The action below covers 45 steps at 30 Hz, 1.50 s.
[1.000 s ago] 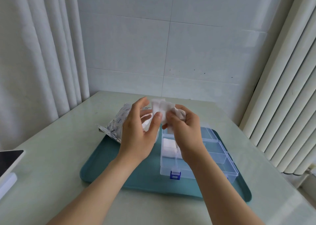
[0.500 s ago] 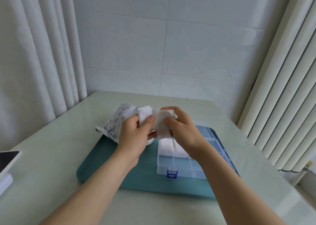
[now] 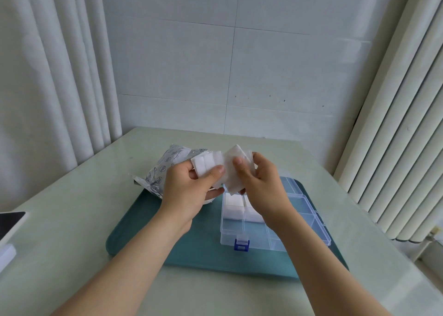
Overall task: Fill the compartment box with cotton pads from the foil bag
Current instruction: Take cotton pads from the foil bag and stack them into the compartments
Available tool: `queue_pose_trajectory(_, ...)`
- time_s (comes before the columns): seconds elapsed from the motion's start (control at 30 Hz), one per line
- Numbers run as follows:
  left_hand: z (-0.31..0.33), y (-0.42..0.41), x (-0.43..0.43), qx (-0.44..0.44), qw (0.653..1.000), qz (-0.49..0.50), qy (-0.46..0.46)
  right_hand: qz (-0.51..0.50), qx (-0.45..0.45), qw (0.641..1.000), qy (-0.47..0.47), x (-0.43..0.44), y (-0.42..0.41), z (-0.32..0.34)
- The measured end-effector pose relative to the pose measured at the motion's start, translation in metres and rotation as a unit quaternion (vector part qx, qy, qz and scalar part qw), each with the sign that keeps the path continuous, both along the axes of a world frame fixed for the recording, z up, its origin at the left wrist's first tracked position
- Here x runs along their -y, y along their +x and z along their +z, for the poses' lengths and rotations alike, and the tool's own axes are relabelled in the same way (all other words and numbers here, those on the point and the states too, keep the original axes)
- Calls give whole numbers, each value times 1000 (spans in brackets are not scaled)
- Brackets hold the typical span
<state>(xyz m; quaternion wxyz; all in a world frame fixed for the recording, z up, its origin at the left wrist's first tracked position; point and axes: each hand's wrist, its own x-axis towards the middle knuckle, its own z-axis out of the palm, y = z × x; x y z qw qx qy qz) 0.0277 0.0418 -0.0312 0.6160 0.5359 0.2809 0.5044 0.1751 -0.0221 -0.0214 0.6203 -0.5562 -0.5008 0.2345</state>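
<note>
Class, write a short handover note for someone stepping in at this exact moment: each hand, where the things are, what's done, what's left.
Hands: left hand grips a small stack of cotton pads; right hand pinches more pads beside it.
Things: foil bag lies at the teal tray's far-left corner; compartment box sits open on the tray.
Done: far-left compartments hold pads.
Left: the other compartments look empty; fill them.
</note>
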Motion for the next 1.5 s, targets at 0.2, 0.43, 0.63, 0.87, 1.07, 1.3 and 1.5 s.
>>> queue_pose_trajectory(0.2, 2, -1, 0, 6, 1000, -2, 2, -10, 14, 1000, 14, 8, 0, 5)
queue_pose_trajectory(0.43, 4, -1, 1, 18, 999, 30, 7, -40, -58, 997, 16, 7, 6, 5)
queue_pose_trajectory(0.63, 5, -3, 3, 26, 998, 62, -5, -100, -154, 982, 51, 8, 10, 5)
queue_pose_trajectory(0.87, 6, -1, 7, -4, 998, 70, -2, -82, -161, 981, 69, 12, 8, 6)
queue_pose_trajectory(1.07, 2, 1, 6, 16, 999, 49, 2, -78, -141, 985, 69, 10, 7, 6)
queue_pose_trajectory(1.3, 2, 3, 7, 38, 999, 33, 0, -62, -243, 967, 49, 10, 1, 9)
queue_pose_trajectory(1.5, 5, 1, 8, 52, 998, -18, -13, 38, -241, 970, 20, 14, -7, 12)
